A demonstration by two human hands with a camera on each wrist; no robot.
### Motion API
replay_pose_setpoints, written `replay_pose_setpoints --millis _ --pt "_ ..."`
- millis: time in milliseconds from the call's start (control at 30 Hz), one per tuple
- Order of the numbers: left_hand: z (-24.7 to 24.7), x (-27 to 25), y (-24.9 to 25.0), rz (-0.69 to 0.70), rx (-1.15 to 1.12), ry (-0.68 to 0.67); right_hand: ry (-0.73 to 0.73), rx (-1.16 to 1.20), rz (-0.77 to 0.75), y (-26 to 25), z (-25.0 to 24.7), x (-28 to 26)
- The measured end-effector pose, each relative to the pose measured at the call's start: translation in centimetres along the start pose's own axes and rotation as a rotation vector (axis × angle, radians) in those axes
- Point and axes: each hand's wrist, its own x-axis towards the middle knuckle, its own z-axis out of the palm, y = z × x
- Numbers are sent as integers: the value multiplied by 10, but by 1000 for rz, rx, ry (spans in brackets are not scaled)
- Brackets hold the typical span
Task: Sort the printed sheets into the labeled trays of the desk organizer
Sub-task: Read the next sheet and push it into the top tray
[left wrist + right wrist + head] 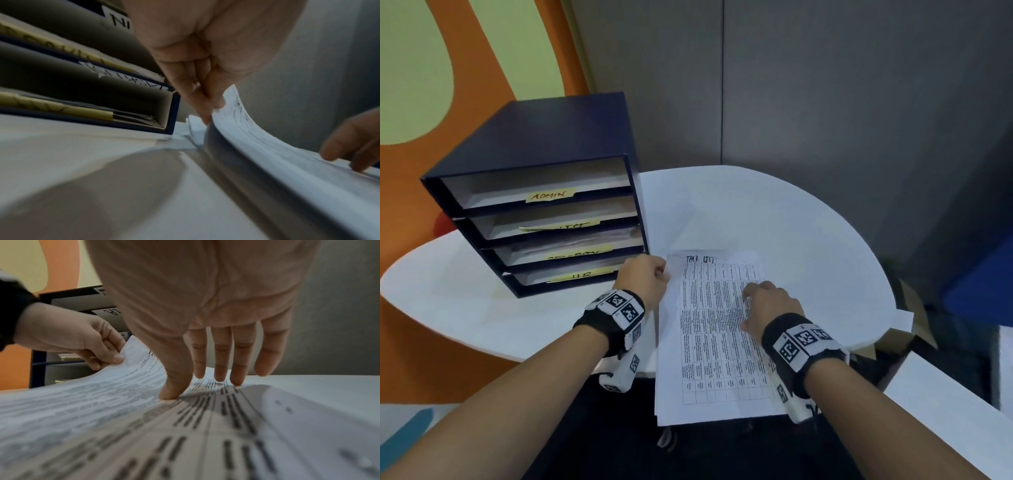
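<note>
On the white surface (774, 219) | left hand (645, 279) pinches top sheet (719, 329) corner, lifted | right hand (770, 305) fingers straight, pressing sheet | organizer (534, 144) just left

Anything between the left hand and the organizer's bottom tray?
Nothing: only bare white table separates the left hand, pinching the top sheet, from the organizer, per left wrist view.

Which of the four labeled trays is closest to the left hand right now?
The bottom tray, labeled HR. The left hand pinches the top sheet right beside its front right corner; the ADMIN tray and the two below it sit higher in the organizer.
</note>
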Motion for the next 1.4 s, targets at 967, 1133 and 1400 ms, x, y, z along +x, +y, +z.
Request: replay_pose_setpoints --millis 967,1133,1400 --pt "-10 -2 -13 356 367 -69 40 -119 -83 -12 5 3" --pt "-12 -3 -8 405 508 -82 41 -130 -86 -11 6 3" --pt "-16 4 -5 284 304 41 52 -112 -90 -9 6 3"
